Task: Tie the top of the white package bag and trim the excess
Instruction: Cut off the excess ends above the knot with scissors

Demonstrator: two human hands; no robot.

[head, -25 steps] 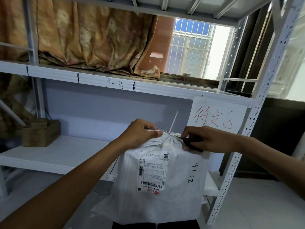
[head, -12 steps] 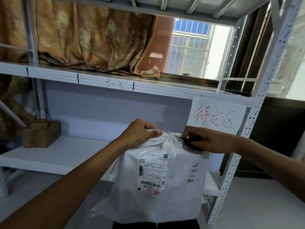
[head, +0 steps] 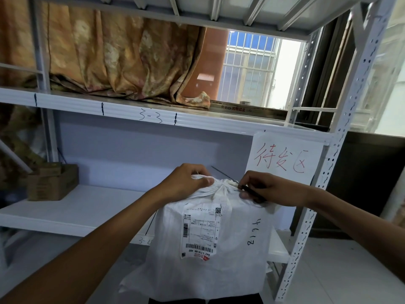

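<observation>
White woven package bag [head: 219,270], printed barcode label [head: 200,232], handwritten "4618" (probably), stands before white metal shelf [head: 151,116] marked "3-3"; red-lettered paper sign [head: 282,160] "待发区"; left hand [head: 186,183] grips gathered top; right hand [head: 269,189] pinches thin dark tool [head: 252,191] at knot.

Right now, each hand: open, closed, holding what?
Left hand: grips the gathered top of the white woven plastic package bag.
Right hand: pinches a slim black tool at the bag's tied neck.

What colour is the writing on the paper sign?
Red, on the white paper sign; head view.
</observation>
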